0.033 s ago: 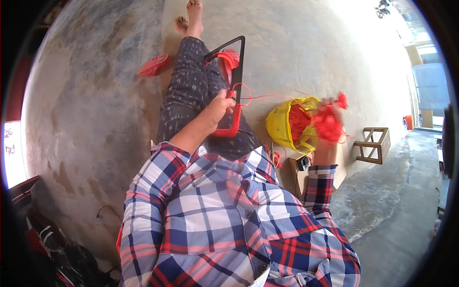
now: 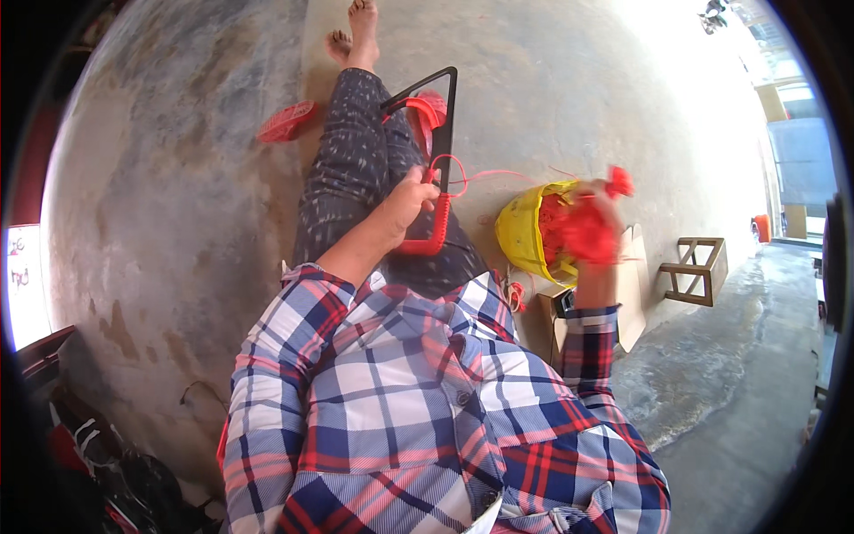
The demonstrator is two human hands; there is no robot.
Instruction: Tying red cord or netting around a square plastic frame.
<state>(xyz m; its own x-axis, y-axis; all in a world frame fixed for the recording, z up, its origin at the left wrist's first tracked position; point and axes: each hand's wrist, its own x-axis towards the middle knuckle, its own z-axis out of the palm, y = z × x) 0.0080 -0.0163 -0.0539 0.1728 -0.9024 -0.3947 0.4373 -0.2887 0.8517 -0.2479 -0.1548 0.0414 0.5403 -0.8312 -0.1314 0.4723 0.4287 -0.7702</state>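
My left hand (image 2: 415,198) is closed around a black rectangular frame (image 2: 447,116), which lies over my outstretched legs. The frame's near part is wound in red cord (image 2: 439,228). A loop of red strand (image 2: 462,163) stands out beside the fingers, and a thin strand runs right from it. My right hand (image 2: 598,203), smeared by motion, grips a bundle of red cord (image 2: 591,233) at the right rim of a yellow bucket (image 2: 518,233). More tangled red cord (image 2: 551,222) fills the bucket; my hand and its bundle hide part of the rim.
Red slippers (image 2: 286,122) lie left of my legs, and another (image 2: 430,109) shows behind the frame. Cardboard (image 2: 633,294) and a small black device (image 2: 562,303) sit below the bucket. A wooden stool (image 2: 694,271) stands to the right on the concrete floor (image 2: 205,178).
My right hand has moved slightly left with the red bundle, closer over the bucket. The strand toward the frame has shifted a little. My left hand and the frame have stayed put.
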